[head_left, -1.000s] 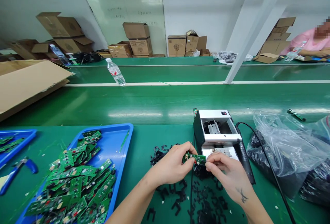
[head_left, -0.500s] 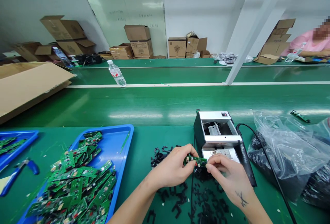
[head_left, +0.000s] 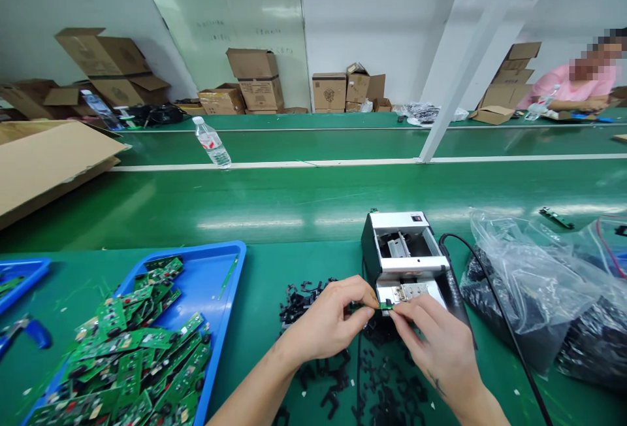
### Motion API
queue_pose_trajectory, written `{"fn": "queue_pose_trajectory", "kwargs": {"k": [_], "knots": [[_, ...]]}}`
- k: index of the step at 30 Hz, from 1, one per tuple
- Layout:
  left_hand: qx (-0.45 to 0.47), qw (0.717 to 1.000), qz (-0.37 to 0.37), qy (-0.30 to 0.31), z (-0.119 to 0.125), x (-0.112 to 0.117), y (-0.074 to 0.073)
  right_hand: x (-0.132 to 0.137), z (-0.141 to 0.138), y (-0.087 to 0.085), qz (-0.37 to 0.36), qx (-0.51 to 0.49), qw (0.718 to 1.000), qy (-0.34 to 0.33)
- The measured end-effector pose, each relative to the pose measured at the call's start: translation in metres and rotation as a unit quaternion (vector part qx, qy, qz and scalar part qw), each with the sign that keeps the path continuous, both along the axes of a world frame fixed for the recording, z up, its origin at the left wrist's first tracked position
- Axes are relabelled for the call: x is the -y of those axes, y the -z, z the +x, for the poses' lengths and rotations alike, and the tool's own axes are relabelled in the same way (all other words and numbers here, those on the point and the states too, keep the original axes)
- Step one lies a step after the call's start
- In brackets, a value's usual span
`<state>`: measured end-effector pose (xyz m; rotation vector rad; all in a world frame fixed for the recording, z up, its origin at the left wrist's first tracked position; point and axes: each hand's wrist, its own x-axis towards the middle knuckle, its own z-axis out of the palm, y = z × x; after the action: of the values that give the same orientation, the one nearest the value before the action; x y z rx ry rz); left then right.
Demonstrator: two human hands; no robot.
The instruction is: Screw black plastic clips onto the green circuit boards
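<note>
A green work surface (head_left: 267, 302) runs across the near part of the room, with loose black plastic clips (head_left: 330, 401) scattered on its near side. To the left, a blue tray (head_left: 215, 276) bears a heap of green circuit boards (head_left: 130, 374).

Beyond the clips, the left hand (head_left: 337, 315) and right hand (head_left: 435, 334) meet over a small circuit board (head_left: 386, 307), in front of the machine (head_left: 410, 261). The left thumb and forefinger are nearly closed on the board's left end; the right fingertips pinch close at its right end. Whether the board touches the machine, I cannot tell.

Good handling here probably means a light, level grip at both ends, fingertips off the components, and an even push so the board does not twist.

Just right of the machine are clear plastic bags (head_left: 529, 295) with dark contents. Farther off stand a water bottle (head_left: 213, 144) and cardboard boxes (head_left: 329, 91).
</note>
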<state>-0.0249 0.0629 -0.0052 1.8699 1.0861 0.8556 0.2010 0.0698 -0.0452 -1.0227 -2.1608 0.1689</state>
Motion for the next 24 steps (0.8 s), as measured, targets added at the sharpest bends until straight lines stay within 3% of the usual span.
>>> {"fn": "queue_pose_trajectory", "kwargs": {"k": [7, 12, 14, 15, 17, 20, 24], "knots": [[-0.120, 0.989, 0.081, 0.002, 0.001, 0.002, 0.013, -0.001, -0.002, 0.012, 0.015, 0.067, 0.998, 0.014], [-0.225, 0.964, 0.143, -0.004, 0.008, 0.006, 0.017, 0.003, 0.023, 0.001, -0.052, 0.048, 0.997, 0.014], [-0.255, 0.955, 0.150, -0.004, 0.011, 0.007, 0.016, -0.005, 0.045, -0.007, -0.115, 0.003, 0.989, 0.088], [-0.269, 0.951, 0.152, -0.003, 0.012, 0.008, 0.015, -0.013, 0.056, -0.009, -0.147, -0.014, 0.976, 0.162], [-0.295, 0.942, 0.157, -0.002, 0.015, 0.009, 0.013, -0.034, 0.073, -0.009, -0.255, 0.042, 0.910, 0.324], [-0.336, 0.928, 0.157, -0.009, 0.018, 0.013, 0.009, -0.066, 0.079, 0.002, -0.307, 0.056, 0.886, 0.342], [-0.363, 0.918, 0.158, -0.015, 0.020, 0.016, 0.008, -0.084, 0.073, 0.021, -0.333, -0.013, 0.888, 0.317]]}}
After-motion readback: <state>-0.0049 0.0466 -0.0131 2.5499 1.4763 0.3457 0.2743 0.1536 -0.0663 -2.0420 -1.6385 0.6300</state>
